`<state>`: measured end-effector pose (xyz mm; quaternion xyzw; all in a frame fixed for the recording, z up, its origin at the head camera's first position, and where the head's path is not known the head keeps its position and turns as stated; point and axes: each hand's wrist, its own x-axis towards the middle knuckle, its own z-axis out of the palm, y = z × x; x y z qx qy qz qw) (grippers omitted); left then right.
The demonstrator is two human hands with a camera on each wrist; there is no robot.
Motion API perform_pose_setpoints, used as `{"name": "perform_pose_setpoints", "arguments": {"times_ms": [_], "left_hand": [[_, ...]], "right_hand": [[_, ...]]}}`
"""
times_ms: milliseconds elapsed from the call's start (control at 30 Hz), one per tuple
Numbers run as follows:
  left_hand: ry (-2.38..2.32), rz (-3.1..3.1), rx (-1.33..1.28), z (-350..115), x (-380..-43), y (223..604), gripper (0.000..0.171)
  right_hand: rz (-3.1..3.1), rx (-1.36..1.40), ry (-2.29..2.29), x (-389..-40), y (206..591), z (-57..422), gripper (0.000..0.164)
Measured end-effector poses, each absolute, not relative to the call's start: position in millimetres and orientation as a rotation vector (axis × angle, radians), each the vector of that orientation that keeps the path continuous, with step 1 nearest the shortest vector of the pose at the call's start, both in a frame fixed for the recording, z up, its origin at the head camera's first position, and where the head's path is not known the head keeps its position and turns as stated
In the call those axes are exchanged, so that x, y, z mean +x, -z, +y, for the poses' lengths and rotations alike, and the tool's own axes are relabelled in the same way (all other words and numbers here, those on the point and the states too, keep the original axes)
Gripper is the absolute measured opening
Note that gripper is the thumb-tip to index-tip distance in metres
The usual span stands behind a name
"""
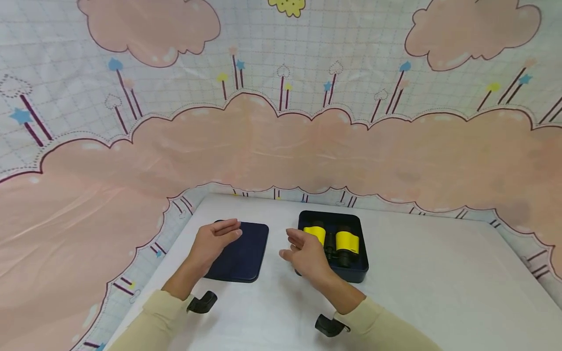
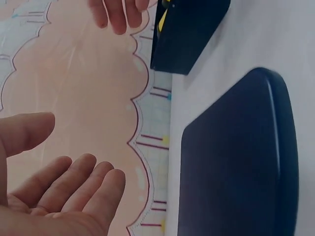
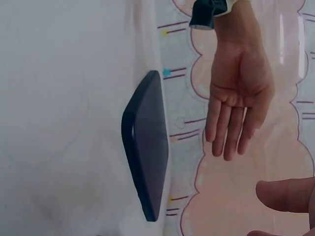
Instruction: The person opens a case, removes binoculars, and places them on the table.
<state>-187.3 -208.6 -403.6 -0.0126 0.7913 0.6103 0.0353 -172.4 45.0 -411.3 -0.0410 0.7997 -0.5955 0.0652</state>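
Note:
Yellow and black binoculars (image 1: 347, 242) lie inside a dark blue open box (image 1: 361, 274) on the white table. To the left, a flat dark blue lid (image 1: 243, 253) rests on the tabletop. My left hand (image 1: 210, 243) is held above the lid's left part, fingers extended and holding nothing. My right hand (image 1: 311, 256) hovers at the box's left side, covering part of it and of the binoculars in the head view, with its fingers loosely extended. In the left wrist view the lid (image 2: 231, 162) lies apart from the left hand's fingers (image 2: 106, 196).
The white table (image 1: 439, 282) extends to the right of the box. Behind and to the left hangs a cloth (image 1: 307, 151) printed with clouds and stars. A black wrist camera (image 1: 203, 302) sits at the left cuff, another camera (image 1: 329, 325) at the right.

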Motion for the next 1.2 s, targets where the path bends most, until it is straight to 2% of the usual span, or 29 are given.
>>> {"name": "perform_pose_setpoints", "arguments": {"times_ms": [667,933,1200], "left_hand": [[-1.936,2.311,0.095,-139.8,-214.2,400.0,0.052],[-1.907,2.319,0.086,-108.6,-221.7,411.3,0.050],[-1.783,2.332,0.070,-86.0,-227.9,425.7,0.057]], "right_hand": [[2.619,-0.043,1.644,-178.1,402.5,100.8,0.061],[2.821,-0.099,1.389,-181.8,407.0,116.2,0.066],[2.916,-0.198,1.110,-188.4,410.7,132.9,0.073]]}}
